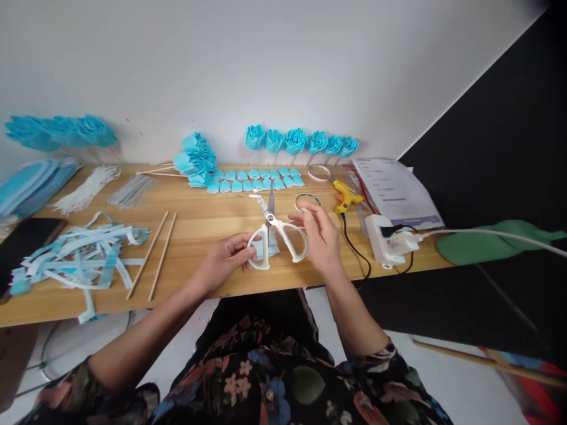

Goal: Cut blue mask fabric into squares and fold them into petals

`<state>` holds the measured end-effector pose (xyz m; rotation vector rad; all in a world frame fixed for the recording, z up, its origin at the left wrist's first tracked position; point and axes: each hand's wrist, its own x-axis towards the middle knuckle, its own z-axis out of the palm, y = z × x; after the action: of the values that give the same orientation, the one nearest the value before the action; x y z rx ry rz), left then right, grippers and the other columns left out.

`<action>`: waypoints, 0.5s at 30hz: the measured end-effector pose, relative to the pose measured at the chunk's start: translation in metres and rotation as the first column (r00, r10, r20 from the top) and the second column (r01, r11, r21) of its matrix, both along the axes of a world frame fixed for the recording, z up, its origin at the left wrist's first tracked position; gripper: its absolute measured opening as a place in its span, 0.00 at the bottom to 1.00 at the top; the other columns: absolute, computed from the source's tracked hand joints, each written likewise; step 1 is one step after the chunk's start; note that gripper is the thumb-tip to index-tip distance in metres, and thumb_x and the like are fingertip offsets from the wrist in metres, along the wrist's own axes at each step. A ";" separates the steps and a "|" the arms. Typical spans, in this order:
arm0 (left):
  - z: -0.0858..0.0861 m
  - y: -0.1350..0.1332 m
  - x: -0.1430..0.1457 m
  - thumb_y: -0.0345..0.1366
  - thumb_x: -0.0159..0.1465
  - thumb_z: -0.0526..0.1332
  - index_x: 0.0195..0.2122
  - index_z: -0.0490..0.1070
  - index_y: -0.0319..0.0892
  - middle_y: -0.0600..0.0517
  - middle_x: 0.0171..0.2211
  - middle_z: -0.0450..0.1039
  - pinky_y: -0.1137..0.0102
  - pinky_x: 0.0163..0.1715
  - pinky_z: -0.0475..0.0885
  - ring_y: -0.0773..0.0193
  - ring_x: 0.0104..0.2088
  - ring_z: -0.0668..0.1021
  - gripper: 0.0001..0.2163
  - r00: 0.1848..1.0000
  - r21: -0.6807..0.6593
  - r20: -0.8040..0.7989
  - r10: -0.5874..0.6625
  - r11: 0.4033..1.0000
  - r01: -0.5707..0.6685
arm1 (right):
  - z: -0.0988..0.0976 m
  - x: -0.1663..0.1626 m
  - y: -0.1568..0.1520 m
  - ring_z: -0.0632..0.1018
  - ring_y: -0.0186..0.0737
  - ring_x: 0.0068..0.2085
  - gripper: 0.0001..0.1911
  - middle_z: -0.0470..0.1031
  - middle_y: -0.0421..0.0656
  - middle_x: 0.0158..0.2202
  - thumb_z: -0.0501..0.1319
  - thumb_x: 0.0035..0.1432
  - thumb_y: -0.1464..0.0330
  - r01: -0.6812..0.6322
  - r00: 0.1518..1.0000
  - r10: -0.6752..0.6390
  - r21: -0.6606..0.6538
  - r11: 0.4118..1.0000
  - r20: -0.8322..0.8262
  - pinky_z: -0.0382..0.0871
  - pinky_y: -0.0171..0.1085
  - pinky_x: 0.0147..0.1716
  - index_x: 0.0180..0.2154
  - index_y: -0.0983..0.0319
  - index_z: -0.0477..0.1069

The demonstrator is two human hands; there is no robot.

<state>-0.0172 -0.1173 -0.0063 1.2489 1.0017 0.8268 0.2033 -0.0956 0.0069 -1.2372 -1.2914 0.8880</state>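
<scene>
A pair of scissors (270,219) with pale handles is spread open, its blades pointing away from me. My left hand (233,251) is closed at the left handle loop, thumb and fingertips against it. Beside the right loop is my right hand (321,236), its thumb and index finger pinched together; whatever is between them is too small to make out. Under the scissors lies a light blue piece (271,245), partly hidden by the handles. Rows of cut blue petals (253,180) lie beyond the blades. Close behind my right fingers is a tape roll (305,198).
Blue flowers on sticks (295,140) stand along the wall; more lie bunched (195,159). Left are fabric strips (80,257), two wooden sticks (153,254), a phone (31,242) and stacked masks (39,183). Right are a yellow glue gun (346,196), power strip (383,239) and paper (394,189).
</scene>
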 end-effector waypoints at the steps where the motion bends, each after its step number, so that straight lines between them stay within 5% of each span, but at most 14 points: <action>1: -0.001 0.000 0.001 0.44 0.62 0.65 0.51 0.74 0.37 0.52 0.30 0.74 0.72 0.30 0.69 0.68 0.27 0.73 0.20 1.000 0.000 0.010 0.001 1.000 -0.001 | -0.003 -0.003 -0.001 0.81 0.41 0.36 0.20 0.80 0.44 0.37 0.55 0.65 0.50 0.016 1.000 -0.016 -0.011 1.000 -0.006 0.75 0.41 0.36 0.50 0.54 0.70; 6: -0.001 -0.003 0.006 0.45 0.62 0.64 0.52 0.74 0.36 0.52 0.31 0.74 0.71 0.30 0.69 0.69 0.27 0.72 0.22 0.999 -0.006 0.012 -0.041 0.999 0.041 | -0.009 -0.006 -0.002 0.74 0.38 0.25 0.23 0.72 0.38 0.24 0.52 0.66 0.48 0.145 0.987 -0.143 -0.011 0.989 0.077 0.69 0.39 0.27 0.52 0.54 0.70; 15: 0.002 0.001 0.001 0.45 0.64 0.62 0.54 0.75 0.39 0.50 0.33 0.75 0.71 0.30 0.67 0.69 0.28 0.70 0.21 0.992 0.012 -0.047 -0.115 0.993 0.116 | 0.001 0.019 0.006 0.75 0.39 0.25 0.20 0.72 0.37 0.22 0.52 0.68 0.55 0.118 0.925 -0.156 0.130 0.985 0.346 0.70 0.41 0.32 0.55 0.56 0.71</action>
<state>-0.0166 -0.1164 -0.0047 1.3309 0.9522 0.7192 0.2224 -0.0892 0.0075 -1.4277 -1.4933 0.4997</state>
